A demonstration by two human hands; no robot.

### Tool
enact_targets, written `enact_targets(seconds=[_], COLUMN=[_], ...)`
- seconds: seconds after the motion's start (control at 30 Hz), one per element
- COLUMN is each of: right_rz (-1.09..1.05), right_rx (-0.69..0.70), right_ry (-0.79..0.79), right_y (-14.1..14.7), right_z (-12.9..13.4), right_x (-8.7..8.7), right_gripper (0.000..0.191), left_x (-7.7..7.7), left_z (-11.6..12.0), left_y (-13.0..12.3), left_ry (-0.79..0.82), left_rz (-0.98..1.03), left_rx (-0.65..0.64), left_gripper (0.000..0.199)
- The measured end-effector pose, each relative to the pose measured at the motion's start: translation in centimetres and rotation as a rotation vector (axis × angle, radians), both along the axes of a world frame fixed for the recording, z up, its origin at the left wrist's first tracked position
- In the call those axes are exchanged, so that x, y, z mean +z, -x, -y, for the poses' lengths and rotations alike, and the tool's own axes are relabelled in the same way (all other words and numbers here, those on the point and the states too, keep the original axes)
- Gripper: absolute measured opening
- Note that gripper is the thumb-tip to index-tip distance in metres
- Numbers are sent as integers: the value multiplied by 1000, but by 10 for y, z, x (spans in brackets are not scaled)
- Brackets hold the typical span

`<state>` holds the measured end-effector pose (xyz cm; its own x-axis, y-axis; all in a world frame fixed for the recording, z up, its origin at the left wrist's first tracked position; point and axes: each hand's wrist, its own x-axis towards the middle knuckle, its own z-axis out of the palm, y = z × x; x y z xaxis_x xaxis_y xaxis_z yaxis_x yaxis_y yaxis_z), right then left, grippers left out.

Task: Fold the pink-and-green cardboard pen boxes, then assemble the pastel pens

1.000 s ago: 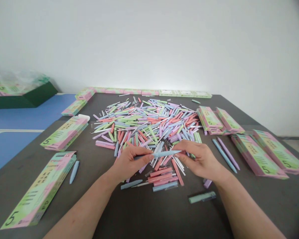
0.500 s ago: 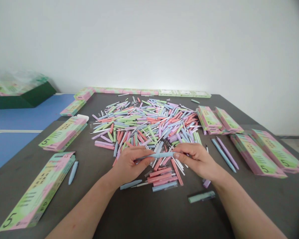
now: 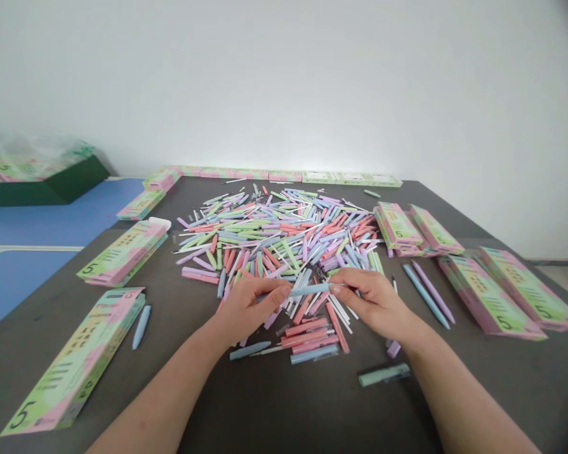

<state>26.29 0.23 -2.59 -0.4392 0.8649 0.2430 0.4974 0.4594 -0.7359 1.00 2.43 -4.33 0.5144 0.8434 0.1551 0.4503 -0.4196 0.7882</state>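
A light blue pen [image 3: 310,289] is held level between my two hands, above the near edge of a big heap of pen parts [image 3: 284,233]. My left hand [image 3: 250,306] is closed around its left end, thumb and fingers pinching it. At the other end, my right hand [image 3: 372,301] grips it between thumb and forefinger. Below the hands lie several pink barrels [image 3: 307,337], a blue barrel [image 3: 315,354] and a blue tapered piece with a white refill [image 3: 250,350]. A grey-green cap [image 3: 383,375] lies near my right wrist.
Pastel pen boxes line the left side [image 3: 76,359], the back edge [image 3: 284,176] and the right side [image 3: 492,296]. A blue pen [image 3: 426,295] and a purple pen [image 3: 434,292] lie at right, a blue piece [image 3: 141,327] at left. A dark green tray [image 3: 71,180] stands on a blue surface.
My left thumb has moved up along the blue pen and now covers more of its left end. The pen tilts slightly, its right end a little higher. My right hand has barely moved.
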Motion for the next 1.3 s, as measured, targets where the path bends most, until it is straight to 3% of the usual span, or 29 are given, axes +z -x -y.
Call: enact_targets(seconds=[0.07,0.17,0.4,0.57,0.67,0.77,0.93,1.03,1.13,1.3], right_rz=[35,55,-48,-308,-447,-381,-49,23,49,28], right_rx=[9,4,-50,-64,-45,-47,-112,-105,-80,-119], right_ry=[-39,-21,157,406,546,496,110,9,28,98], right_y=[0,1,5,8,10,11,8,5,5,11], right_z=[0,0,0,-1,-3,-4,-1,-1,-2,-1], right_x=[0,-2,-6,-11,-15,-15,-6,-4,-5,-9], right_gripper=[25,26,32,35,37,38,33,31,32,35], left_x=[2,1,-8,-11,-8,-5,0,-1,-4,-5], left_z=[-2,-4,-1,2,3,1,-4,-8,-9,-9], left_y=[0,0,2,1,1,1,3,3,2,1], left_ry=[91,67,-377,-672,-740,-581,-8,204,274,246], left_rz=[-44,-72,-87,-122,-162,-139,-101,-89,-20,-1], left_rx=[-17,-21,-4,19,25,19,89,72,62,136], left_gripper=[36,32,20,18,19,23,58,56,49,43])
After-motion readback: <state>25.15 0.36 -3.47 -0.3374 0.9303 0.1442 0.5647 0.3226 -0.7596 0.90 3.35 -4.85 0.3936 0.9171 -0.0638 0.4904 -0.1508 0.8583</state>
